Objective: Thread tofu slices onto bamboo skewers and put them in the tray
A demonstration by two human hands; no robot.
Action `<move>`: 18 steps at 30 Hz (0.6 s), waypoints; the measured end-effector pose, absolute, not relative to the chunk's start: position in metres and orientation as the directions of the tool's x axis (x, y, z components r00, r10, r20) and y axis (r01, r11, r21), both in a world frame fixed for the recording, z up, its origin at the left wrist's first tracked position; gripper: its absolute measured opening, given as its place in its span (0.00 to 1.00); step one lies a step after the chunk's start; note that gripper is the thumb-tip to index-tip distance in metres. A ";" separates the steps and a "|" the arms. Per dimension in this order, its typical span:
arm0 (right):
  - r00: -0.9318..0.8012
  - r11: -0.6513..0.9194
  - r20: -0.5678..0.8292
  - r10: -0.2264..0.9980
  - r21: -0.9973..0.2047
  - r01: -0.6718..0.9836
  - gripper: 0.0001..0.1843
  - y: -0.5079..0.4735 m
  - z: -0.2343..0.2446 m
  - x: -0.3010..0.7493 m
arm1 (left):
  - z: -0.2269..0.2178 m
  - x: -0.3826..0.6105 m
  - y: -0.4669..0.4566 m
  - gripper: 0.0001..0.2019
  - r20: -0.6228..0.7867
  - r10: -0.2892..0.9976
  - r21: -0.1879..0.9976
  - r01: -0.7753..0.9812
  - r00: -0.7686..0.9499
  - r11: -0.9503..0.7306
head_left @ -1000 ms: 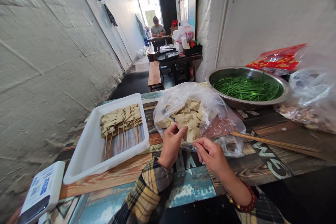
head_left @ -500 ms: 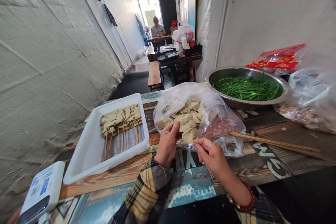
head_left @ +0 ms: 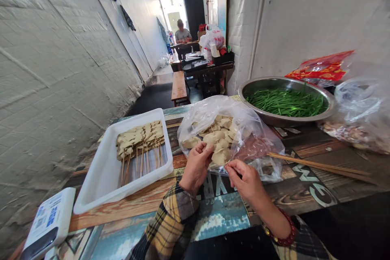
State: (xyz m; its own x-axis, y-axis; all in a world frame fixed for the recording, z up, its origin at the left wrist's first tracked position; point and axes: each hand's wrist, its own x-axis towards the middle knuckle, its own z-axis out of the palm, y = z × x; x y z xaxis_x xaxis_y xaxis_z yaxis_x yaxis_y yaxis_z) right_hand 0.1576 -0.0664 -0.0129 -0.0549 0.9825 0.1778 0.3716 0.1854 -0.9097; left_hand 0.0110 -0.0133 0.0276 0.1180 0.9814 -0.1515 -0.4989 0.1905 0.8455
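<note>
My left hand (head_left: 196, 167) is closed, thumb and fingers pinching a thin, pale beige round slice (head_left: 220, 157) threaded with others on a wooden skewer. My right hand (head_left: 246, 180) pinches the skewer's lower end (head_left: 226, 163); most of the stick is hidden by slices and fingers. Right behind both hands lies an open clear plastic bag (head_left: 210, 107) holding more loose beige slices (head_left: 227, 123). To the left, a white plastic tray (head_left: 91, 195) contains finished-looking skewers of folded slices (head_left: 140, 136), their sticks pointing toward me.
Bare wooden skewers (head_left: 317, 164) lie at right on the patterned table (head_left: 222, 215). Behind them stand a steel bowl (head_left: 283, 120) of green chives and a plastic bag (head_left: 362, 118). A white scale-like device (head_left: 50, 219) sits front left. Another person (head_left: 183, 34) sits far back.
My left thumb and fingers have shifted slightly right, over the slices on the skewer. My right hand stays almost still at the skewer's end.
</note>
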 end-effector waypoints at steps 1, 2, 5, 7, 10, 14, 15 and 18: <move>-0.053 0.185 0.178 0.983 -0.910 0.372 0.13 -0.066 -0.013 0.158 | 0.028 0.011 -0.013 0.17 -0.156 0.982 0.850 -0.492 0.105 0.187; -0.052 0.185 0.179 0.983 -0.909 0.373 0.13 -0.066 -0.013 0.158 | 0.027 0.011 -0.013 0.17 -0.159 0.983 0.853 -0.487 0.095 0.185; -0.051 0.195 0.189 0.981 -0.908 0.371 0.13 -0.067 -0.013 0.157 | 0.026 0.011 -0.013 0.17 -0.163 0.983 0.860 -0.476 0.086 0.184; -0.047 0.200 0.197 0.979 -0.908 0.369 0.13 -0.067 -0.012 0.157 | 0.025 0.010 -0.012 0.16 -0.167 0.980 0.864 -0.464 0.104 0.197; -0.021 0.215 0.223 0.975 -0.908 0.360 0.13 -0.067 -0.010 0.158 | 0.025 0.007 -0.011 0.16 -0.183 0.976 0.860 -0.463 0.116 0.216; 0.041 0.212 0.239 0.970 -0.919 0.333 0.14 -0.068 -0.004 0.166 | 0.026 -0.002 -0.007 0.17 -0.180 0.983 0.866 -0.468 0.039 0.177; 0.059 0.204 0.236 0.970 -0.923 0.327 0.14 -0.068 -0.002 0.168 | 0.026 -0.005 -0.005 0.17 -0.169 0.986 0.872 -0.465 0.011 0.154; 0.118 0.192 0.241 0.963 -0.927 0.324 0.14 -0.066 0.000 0.177 | 0.025 -0.014 0.000 0.16 -0.103 0.990 0.893 -0.447 -0.093 0.051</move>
